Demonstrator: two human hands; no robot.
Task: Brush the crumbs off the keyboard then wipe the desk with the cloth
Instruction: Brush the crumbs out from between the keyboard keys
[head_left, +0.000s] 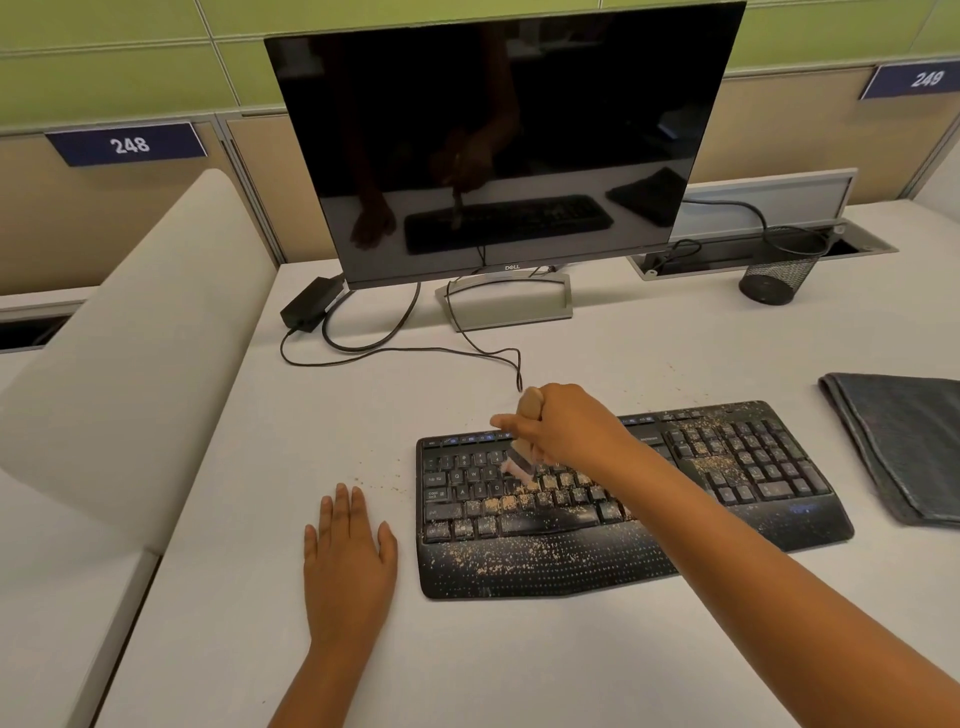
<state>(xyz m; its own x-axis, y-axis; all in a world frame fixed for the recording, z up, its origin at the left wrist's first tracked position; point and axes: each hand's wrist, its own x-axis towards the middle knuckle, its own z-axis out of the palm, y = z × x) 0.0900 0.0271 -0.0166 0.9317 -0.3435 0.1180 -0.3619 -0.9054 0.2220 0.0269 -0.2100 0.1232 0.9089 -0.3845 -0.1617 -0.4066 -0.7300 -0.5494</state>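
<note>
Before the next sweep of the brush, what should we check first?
1. Right hand grips the brush: ok.
2. Bristles down on the keys: ok.
3. Left hand flat on the desk, off the keyboard: ok.
4. Keyboard free of crumbs: not ok, many left on keys and palm rest.
5. Cloth ready, folded right of the keyboard: ok.
6. Desk clean left of the keyboard: not ok, a few crumbs there.

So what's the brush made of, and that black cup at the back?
The brush looks like it has a pale wooden handle, smooth and tan, with light bristles that are blurred here, so I can't say more about them. The black cup looks like metal wire mesh: you can see through its tiny holes.
</note>
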